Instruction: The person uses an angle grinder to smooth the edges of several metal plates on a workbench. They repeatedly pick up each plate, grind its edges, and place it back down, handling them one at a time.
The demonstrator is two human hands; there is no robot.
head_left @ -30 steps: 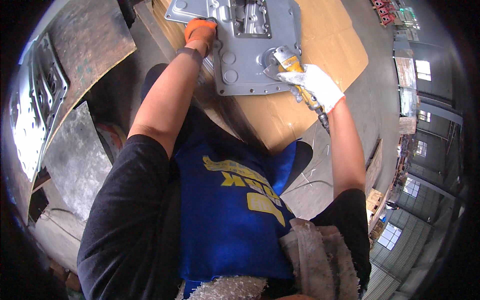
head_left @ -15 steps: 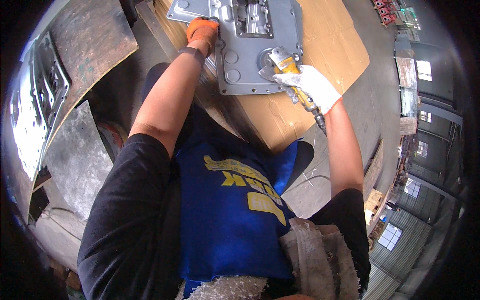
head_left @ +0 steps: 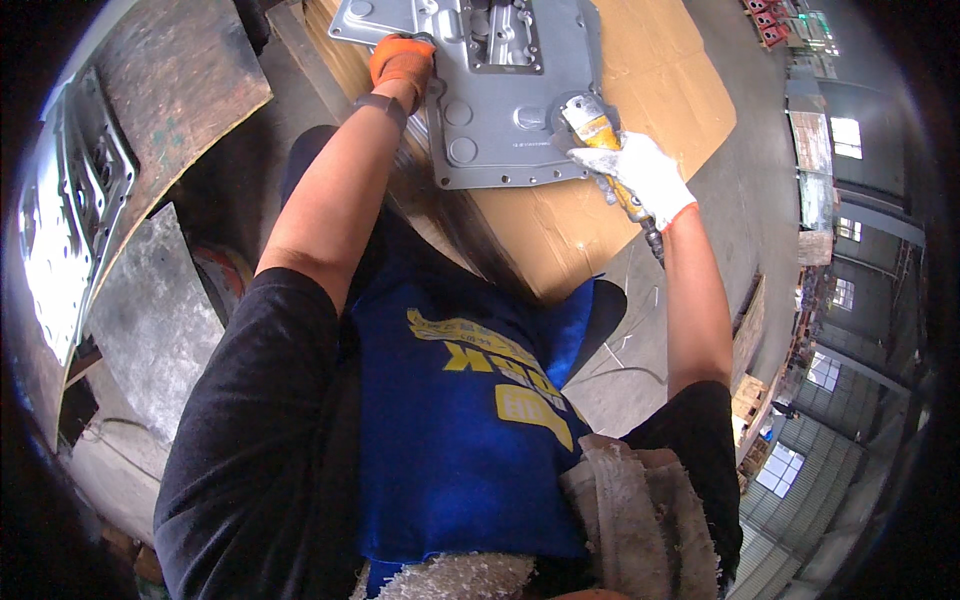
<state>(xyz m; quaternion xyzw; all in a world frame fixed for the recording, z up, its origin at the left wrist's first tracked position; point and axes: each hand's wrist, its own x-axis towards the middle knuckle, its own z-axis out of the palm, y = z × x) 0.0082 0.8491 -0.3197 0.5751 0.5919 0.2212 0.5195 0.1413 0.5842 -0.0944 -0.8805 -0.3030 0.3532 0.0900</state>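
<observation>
A grey cast metal cover (head_left: 488, 125), with bolt holes along its rim and a recessed opening at its far part, lies flat in front of me. My left hand (head_left: 402, 62), in an orange glove, is closed on the cover's left edge; its fingertips are partly hidden. In a white glove, my right hand (head_left: 648, 178) wraps round a yellow air grinder (head_left: 592, 128). The grinder's head is at the cover's right edge, tilted, with its tail and hose fitting pointing back toward me. Whether its disc touches the metal I cannot tell.
Brown cardboard (head_left: 665, 95) lies under the cover, on a wooden support. To the left, a shiny cut-out metal plate (head_left: 75, 200) leans by a worn board (head_left: 185, 85). A blue apron (head_left: 450, 450) covers my lap. Wooden pallets (head_left: 748, 400) and red parts (head_left: 768, 25) stand off to the right.
My right hand and the grinder have shifted right, from the cover's face to its right edge, baring a round raised spot. The left hand keeps its hold, and the cover has barely moved.
</observation>
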